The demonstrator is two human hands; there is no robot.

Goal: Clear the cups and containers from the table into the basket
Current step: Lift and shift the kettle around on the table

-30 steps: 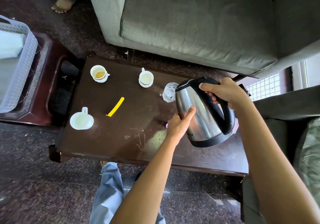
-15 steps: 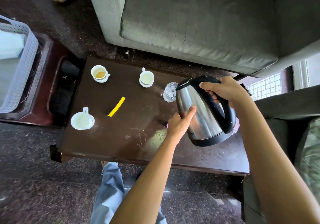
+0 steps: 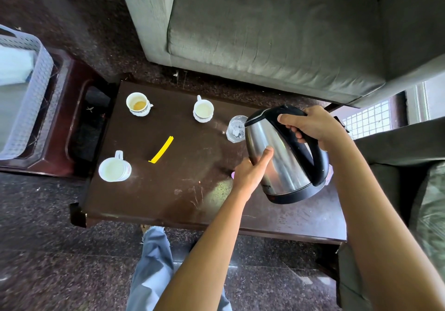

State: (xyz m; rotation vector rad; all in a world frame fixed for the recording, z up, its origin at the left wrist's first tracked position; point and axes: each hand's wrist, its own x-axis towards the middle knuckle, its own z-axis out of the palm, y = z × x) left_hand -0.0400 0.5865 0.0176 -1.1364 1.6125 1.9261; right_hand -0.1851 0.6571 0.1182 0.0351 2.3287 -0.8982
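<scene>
The right hand (image 3: 310, 127) grips the handle of the steel electric kettle (image 3: 279, 166), held tilted above the table (image 3: 168, 195). The left hand (image 3: 250, 171) clasps its side, thumb flat. Beyond stand a mug (image 3: 114, 168), a glass (image 3: 236, 130) and two teacups (image 3: 138, 103) (image 3: 203, 109); the basket (image 3: 38, 89) sits far left.

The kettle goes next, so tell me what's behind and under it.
Behind the kettle stands a clear glass, partly covered by the kettle's top. At both sides of the base something pink peeks out; the rest underneath is hidden.
</scene>
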